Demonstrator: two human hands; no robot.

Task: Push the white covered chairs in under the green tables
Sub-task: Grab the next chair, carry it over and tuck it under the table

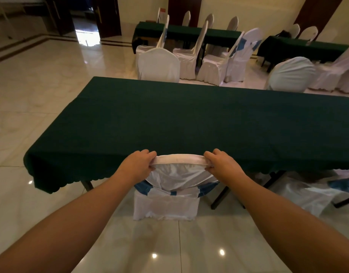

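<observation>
A white covered chair with a blue sash stands directly before me, its top against the near edge of a long green table. The seat is hidden under the tablecloth. My left hand grips the left end of the chair's top rail. On the right end of the same rail my right hand is closed. Another white covered chair with a blue sash lies low at the right, partly under the table.
Two white chair backs rise behind the table's far edge. Several more covered chairs and two green tables stand further back. Glossy tiled floor lies open to the left, with a doorway beyond.
</observation>
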